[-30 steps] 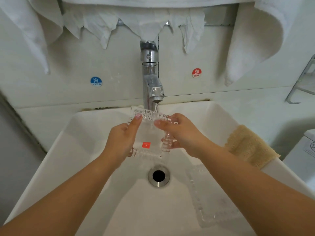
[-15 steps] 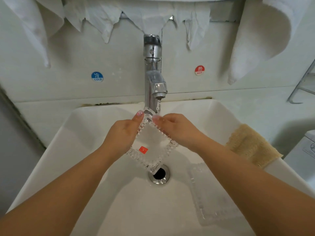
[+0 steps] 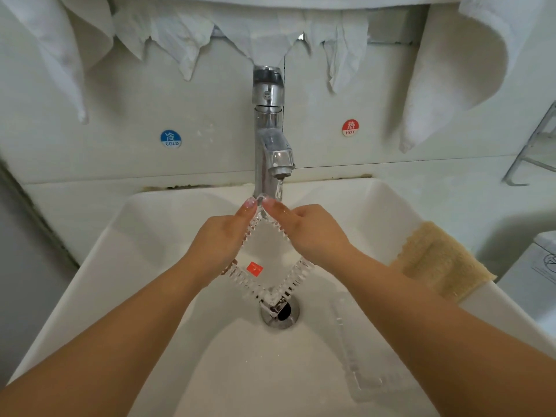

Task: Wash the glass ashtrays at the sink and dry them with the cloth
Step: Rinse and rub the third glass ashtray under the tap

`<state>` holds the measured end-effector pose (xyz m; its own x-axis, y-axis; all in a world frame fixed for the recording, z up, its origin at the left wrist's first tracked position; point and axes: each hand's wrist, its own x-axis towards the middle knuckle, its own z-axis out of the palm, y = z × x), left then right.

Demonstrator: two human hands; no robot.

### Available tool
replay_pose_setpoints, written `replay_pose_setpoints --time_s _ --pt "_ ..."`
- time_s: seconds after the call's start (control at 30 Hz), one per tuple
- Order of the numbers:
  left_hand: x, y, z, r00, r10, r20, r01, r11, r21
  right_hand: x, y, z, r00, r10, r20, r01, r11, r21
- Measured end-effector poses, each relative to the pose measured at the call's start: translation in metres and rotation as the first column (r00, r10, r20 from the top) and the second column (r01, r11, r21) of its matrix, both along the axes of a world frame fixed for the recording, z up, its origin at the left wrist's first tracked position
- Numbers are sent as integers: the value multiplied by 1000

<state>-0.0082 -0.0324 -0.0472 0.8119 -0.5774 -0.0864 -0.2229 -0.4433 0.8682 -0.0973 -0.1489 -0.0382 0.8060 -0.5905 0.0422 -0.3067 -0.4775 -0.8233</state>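
Ashtray (image 3: 268, 260) has turned from square-on to corner-up under the tap (image 3: 272, 152)

Both forearms run off the bottom edge. The right arm (image 3: 421, 311) covers part of the second glass ashtray (image 3: 358, 365) lying in the sink (image 3: 150, 266), whose clear edges blur into the white. The towels (image 3: 451, 70) are cut off at the top, the metal rack (image 3: 538, 145) at the right edge. The print on the red sticker (image 3: 254, 268) is too small to read.
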Motion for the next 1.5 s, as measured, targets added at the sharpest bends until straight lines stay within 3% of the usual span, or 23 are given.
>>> replay_pose_setpoints --time_s 0.1,0.27,0.43,0.6,0.67,0.73,0.8,0.87,1.07,1.27,1.33,1.4,1.43,1.5 --pt "9 1 -5 998 50 -22 -50 999 -3 0 -5 -2 994 103 43 -104 994 20" --pt "26 8 -8 989 88 -120 -91 996 -14 -11 -24 4 922 371 111 -387 868 312" --pt "16 -1 -9 997 24 -80 -27 999 -44 -5 -11 2 992 121 42 -127 970 206" --pt "12 1 -8 998 9 -56 -11 999 -34 -6 -15 -2 993 118 13 -117 961 250" --pt "16 4 -8 998 38 -41 -39 999 -24 -9 -25 -4 967 249 54 -244 842 480" --pt "18 6 -6 997 58 -42 -60 997 -45 -13 -32 -3 929 330 166 -347 627 698" --pt "19 5 -5 998 54 -36 -57 995 -80 -15 -34 -4 936 284 208 -325 472 819" --pt "14 4 -2 999 47 3 -46 992 -121 -12 -31 -5 960 210 187 -261 419 870" --pt "4 4 -1 993 -44 109 62 984 -169 -3 -24 -6 984 175 -19 -100 642 760" --pt "8 2 3 995 98 -34 -102 987 -126 -12 -39 -3 919 340 198 -359 516 778" --pt "4 2 4 998 58 -21 -60 992 -109 -11 -31 2 953 292 75 -251 630 735" --pt "-2 1 3 1000 22 -12 -23 994 -103 -8 -22 3 988 136 -76 -61 786 615" --pt "-5 -1 3 1000 19 -19 -21 996 -91 -7 -21 1 994 30 -105 35 821 571" --pt "-9 -5 3 997 50 -59 -53 997 -57 -7 -25 -2 984 -162 -79 175 761 625"
